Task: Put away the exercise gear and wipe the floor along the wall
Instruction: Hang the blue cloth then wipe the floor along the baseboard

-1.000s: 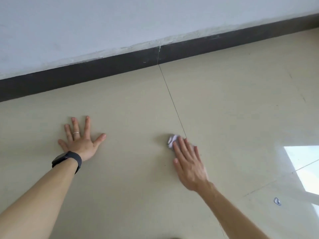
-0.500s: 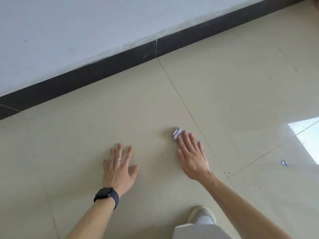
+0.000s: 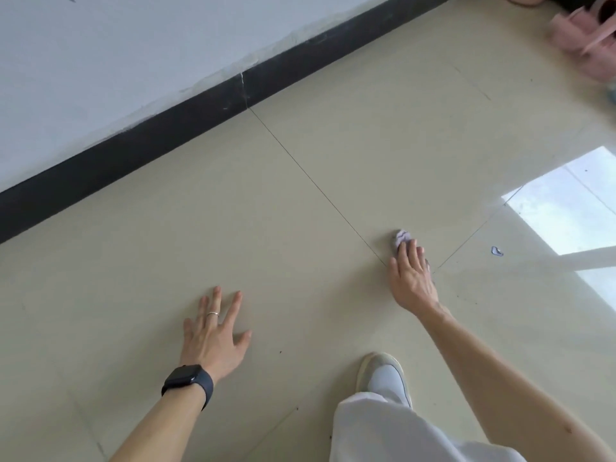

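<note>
Right hand [image 3: 412,281]: palm down, fingers straight and together, fingertips pressing a small wipe [image 3: 400,235] onto the floor [image 3: 300,278]; nothing is clasped
Wipe: pale crumpled wad, partly under the right fingertips, its far edge showing beyond them, just right of a tile joint [image 3: 316,186]
Left hand [image 3: 213,335]: flat on the floor, fingers spread wide, holding nothing, well apart from the right hand and nearer the person
Left wrist: black watch [image 3: 188,378]; ring [image 3: 212,314] on one finger
Skirting board [image 3: 140,141]: dark strip well beyond both hands, below the white wall [image 3: 116,55]
Scrap [image 3: 497,251]: small pale piece right of the right hand, apart from it
Shoe [image 3: 386,375]: light-coloured, between the forearms, nearer than the right hand
</note>
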Demonstrator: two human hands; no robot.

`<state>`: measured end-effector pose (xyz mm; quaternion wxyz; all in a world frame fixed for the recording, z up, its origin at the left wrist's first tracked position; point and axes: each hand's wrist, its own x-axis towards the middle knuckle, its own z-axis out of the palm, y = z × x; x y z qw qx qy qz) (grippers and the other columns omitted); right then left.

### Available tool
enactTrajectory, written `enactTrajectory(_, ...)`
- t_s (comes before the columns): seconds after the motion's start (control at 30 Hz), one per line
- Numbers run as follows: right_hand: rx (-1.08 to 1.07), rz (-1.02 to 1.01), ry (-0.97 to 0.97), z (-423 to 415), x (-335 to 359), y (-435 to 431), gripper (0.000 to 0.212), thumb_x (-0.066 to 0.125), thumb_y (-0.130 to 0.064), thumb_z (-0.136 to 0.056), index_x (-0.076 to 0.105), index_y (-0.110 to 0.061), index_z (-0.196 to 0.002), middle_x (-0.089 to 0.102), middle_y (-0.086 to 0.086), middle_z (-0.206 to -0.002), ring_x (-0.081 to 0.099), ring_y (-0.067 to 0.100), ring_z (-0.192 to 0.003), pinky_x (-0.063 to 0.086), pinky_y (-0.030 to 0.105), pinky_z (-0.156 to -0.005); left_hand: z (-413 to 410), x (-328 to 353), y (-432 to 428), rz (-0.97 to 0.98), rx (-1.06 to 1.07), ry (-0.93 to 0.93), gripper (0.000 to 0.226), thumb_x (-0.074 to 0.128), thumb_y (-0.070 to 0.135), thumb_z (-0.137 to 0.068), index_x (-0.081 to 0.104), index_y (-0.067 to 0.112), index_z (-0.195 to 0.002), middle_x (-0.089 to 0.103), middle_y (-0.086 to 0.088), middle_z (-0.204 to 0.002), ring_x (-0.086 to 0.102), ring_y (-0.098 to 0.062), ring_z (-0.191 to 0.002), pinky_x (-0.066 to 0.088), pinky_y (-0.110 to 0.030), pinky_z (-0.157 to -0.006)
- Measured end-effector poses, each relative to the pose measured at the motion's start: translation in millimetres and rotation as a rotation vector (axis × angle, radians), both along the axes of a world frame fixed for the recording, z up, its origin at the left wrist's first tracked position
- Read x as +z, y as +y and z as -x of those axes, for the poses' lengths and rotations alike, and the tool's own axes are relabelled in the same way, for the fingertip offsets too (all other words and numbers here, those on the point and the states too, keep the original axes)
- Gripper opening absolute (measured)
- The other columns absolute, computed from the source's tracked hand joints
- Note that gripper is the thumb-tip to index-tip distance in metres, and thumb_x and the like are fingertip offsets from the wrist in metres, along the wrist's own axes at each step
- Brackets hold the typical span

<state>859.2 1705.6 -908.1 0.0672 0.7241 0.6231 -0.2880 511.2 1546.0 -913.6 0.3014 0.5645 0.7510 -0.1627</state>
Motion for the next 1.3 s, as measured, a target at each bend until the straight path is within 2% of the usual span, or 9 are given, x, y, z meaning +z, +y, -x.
enactTrajectory(0.2,0.349,0.063,0.128,91.5,0.5,-143.5,0.065,0.014,-0.045,-0.104,-0.006,-0.017,-0.159,-0.024,-0.001,-0.163,-0.029,0.019,-0.148,-0.008,0.040,-0.122,-6.2,-4.7,-2.7,-0.016,0.008,0.006,0.076,0.031,0.056,-0.099,-0.017,0.036,-0.155,-0.029,-0.006,-0.162,-0.016,-0.030,-0.152,0.012,-0.050,-0.120)
enactTrajectory(0.37,0.673,0.089,0.133,74.1,-1.4,-111.9,0.062,0.023,-0.041,-0.107,-0.001,-0.021,-0.160,-0.014,-0.003,-0.166,-0.017,0.016,-0.152,-0.007,0.034,-0.123,0.0,-9.6,-7.1,-0.071,0.009,0.005,0.071,0.030,0.052,-0.100,-0.012,0.038,-0.156,-0.023,-0.005,-0.164,-0.013,-0.030,-0.152,0.009,-0.051,-0.121)
enactTrajectory(0.5,0.499,0.095,-0.111,55.5,2.6,-37.1,0.069,0.019,-0.046,-0.103,-0.007,-0.014,-0.159,-0.012,0.005,-0.167,-0.007,0.025,-0.154,0.009,0.048,-0.124,17.5,-7.5,-11.2,-0.136,-0.049,-0.024,0.065,0.030,0.048,-0.102,-0.005,0.044,-0.155,-0.016,0.002,-0.166,-0.005,-0.024,-0.153,0.009,-0.053,-0.121)
enactTrajectory(0.67,0.237,0.108,-0.057,89.7,0.5,-54.3,0.073,0.030,-0.042,-0.104,-0.009,-0.012,-0.159,-0.018,0.009,-0.166,-0.017,0.028,-0.152,-0.002,0.047,-0.124,46.9,-14.9,-20.2,-0.191,-0.138,-0.080,0.062,0.023,0.052,-0.096,0.008,0.045,-0.156,-0.009,0.007,-0.166,-0.001,-0.021,-0.154,0.010,-0.055,-0.121)
enactTrajectory(0.8,0.431,0.206,0.070,147.0,11.7,-146.7,0.073,0.030,-0.046,-0.105,-0.007,-0.015,-0.159,-0.021,0.005,-0.165,-0.022,0.025,-0.151,-0.004,0.047,-0.124,77.0,-31.7,-26.1,-0.233,-0.110,-0.081,0.066,0.010,0.063,-0.089,0.008,0.051,-0.154,-0.006,0.009,-0.167,-0.004,-0.022,-0.154,0.007,-0.062,-0.118)
enactTrajectory(0.9,0.546,0.327,0.098,193.1,22.1,-208.3,0.074,0.029,-0.048,-0.103,-0.009,-0.018,-0.159,-0.026,0.001,-0.164,-0.027,0.022,-0.149,-0.007,0.045,-0.123,97.1,-43.1,-38.7,-0.271,-0.091,-0.112,0.066,0.015,0.063,-0.092,0.013,0.045,-0.155,-0.002,0.007,-0.167,0.003,-0.023,-0.153,0.012,-0.070,-0.112)
enactTrajectory(1.07,0.615,0.275,-0.005,187.1,13.8,-191.3,0.070,0.023,-0.050,-0.105,-0.015,-0.024,-0.158,-0.027,-0.006,-0.163,-0.023,0.016,-0.150,-0.003,0.042,-0.125,125.4,-51.1,-50.7,-0.309,-0.204,-0.153,0.066,0.016,0.063,-0.093,0.013,0.044,-0.156,-0.009,0.011,-0.165,0.001,-0.021,-0.154,0.007,-0.063,-0.117)
enactTrajectory(1.17,0.432,0.280,-0.081,167.9,16.0,-138.6,0.071,0.021,-0.054,-0.104,-0.017,-0.024,-0.157,-0.026,-0.006,-0.164,-0.018,0.016,-0.152,0.000,0.042,-0.125,132.9,-53.7,-50.7,-0.327,-0.229,-0.148,0.064,0.013,0.066,-0.093,0.003,0.049,-0.154,-0.019,0.018,-0.162,-0.011,-0.011,-0.152,-0.004,-0.053,-0.120)
enactTrajectory(1.3,0.128,0.101,-0.087,198.3,-4.4,-146.7,0.072,0.018,-0.055,-0.102,-0.012,-0.021,-0.158,-0.024,-0.004,-0.164,-0.021,0.016,-0.151,-0.004,0.044,-0.125,133.4,-61.5,-54.5,-0.389,-0.236,-0.159,0.063,0.021,0.062,-0.096,0.007,0.048,-0.155,-0.012,0.015,-0.165,-0.005,-0.011,-0.153,-0.007,-0.050,-0.119)
